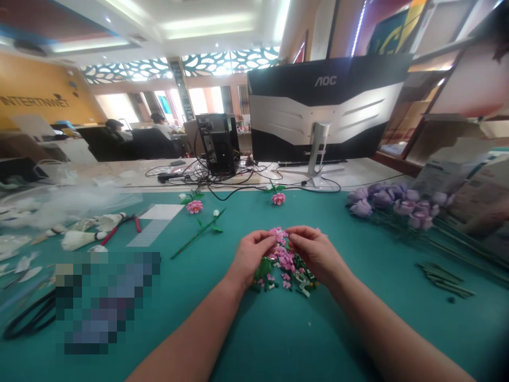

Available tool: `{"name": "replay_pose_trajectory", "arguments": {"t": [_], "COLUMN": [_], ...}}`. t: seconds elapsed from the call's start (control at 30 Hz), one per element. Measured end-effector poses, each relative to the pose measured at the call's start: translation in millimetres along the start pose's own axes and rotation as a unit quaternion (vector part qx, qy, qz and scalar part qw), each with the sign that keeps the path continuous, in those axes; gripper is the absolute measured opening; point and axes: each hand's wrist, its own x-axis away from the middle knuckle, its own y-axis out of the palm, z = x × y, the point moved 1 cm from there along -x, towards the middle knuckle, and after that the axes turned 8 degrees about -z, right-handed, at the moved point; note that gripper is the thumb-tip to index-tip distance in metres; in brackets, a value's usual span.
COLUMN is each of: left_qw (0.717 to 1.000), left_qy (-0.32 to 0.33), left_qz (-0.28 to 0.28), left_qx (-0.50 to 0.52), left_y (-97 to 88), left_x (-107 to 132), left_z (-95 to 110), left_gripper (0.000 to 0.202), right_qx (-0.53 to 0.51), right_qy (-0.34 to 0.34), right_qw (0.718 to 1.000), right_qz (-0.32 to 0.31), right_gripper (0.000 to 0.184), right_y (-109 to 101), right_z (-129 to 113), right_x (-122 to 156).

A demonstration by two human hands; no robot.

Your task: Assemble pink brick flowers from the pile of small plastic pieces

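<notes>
My left hand (249, 255) is closed in a pinch above a pile of small toy building-brick parts (285, 257) on the green mat. Facing it, my right hand (318, 253) also pinches, its thumb and index fingertips together. Between the two sets of fingertips shows a small pink brick piece (279, 232). Its exact shape is too small to make out. The pile holds pink petal-like pieces, dark green leaf parts and white bits, partly hidden by my fingers. Beyond it lie a pink brick flower (279, 199) and a second pink brick flower (194, 207), both with green leaves.
A green brick stem (200, 232) with a white bud lies left of centre. Shuttlecocks (82, 240), red-handled pliers (115, 229) and a blurred-out object (113, 302) are at left. Purple flowers (384, 199) and loose green stems (444, 279) lie right. A monitor (326, 109) stands behind.
</notes>
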Motion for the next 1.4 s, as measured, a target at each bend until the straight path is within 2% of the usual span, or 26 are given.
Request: {"name": "replay_pose_trajectory", "arguments": {"t": [0.23, 0.5, 0.7, 0.9, 1.07, 1.23, 1.4], "left_qw": [1.0, 1.0, 1.0, 0.999, 0.998, 0.997, 0.997], "left_qy": [-0.007, -0.009, 0.002, 0.019, 0.037, 0.041, 0.041], "left_qz": [-0.003, -0.003, -0.002, -0.013, -0.018, -0.018, -0.019], "left_qx": [0.005, -0.001, -0.016, -0.023, -0.044, -0.056, -0.063], "left_y": [0.5, 1.6, 2.7, 2.4, 3.7, 5.7, 5.9], "left_x": [-0.5, 0.9, 2.7, 2.3, 3.5, 5.0, 5.1], "left_z": [-0.4, -0.1, 0.8, -1.5, -0.6, 1.1, 0.4], "left_gripper": [0.027, 0.026, 0.025, 0.023, 0.023, 0.024, 0.024], "right_qx": [-0.008, 0.018, 0.088, 0.207, 0.328, 0.333, 0.361], "right_qy": [0.008, -0.013, -0.026, -0.084, -0.137, -0.149, -0.153], "right_qw": [1.0, 1.0, 0.995, 0.975, 0.935, 0.931, 0.92], "right_qz": [-0.01, -0.022, -0.036, -0.019, -0.019, -0.028, -0.012], "right_gripper": [0.034, 0.024, 0.024, 0.024, 0.013, 0.019, 0.012], "right_y": [2.5, 1.2, 7.3, 5.0, -2.6, -2.7, -2.5], "right_z": [-1.4, 0.0, -1.8, 2.9, 7.3, 8.4, 9.4], "right_x": [2.6, 2.8, 4.9, 2.2, 0.8, 1.2, 1.5]}}
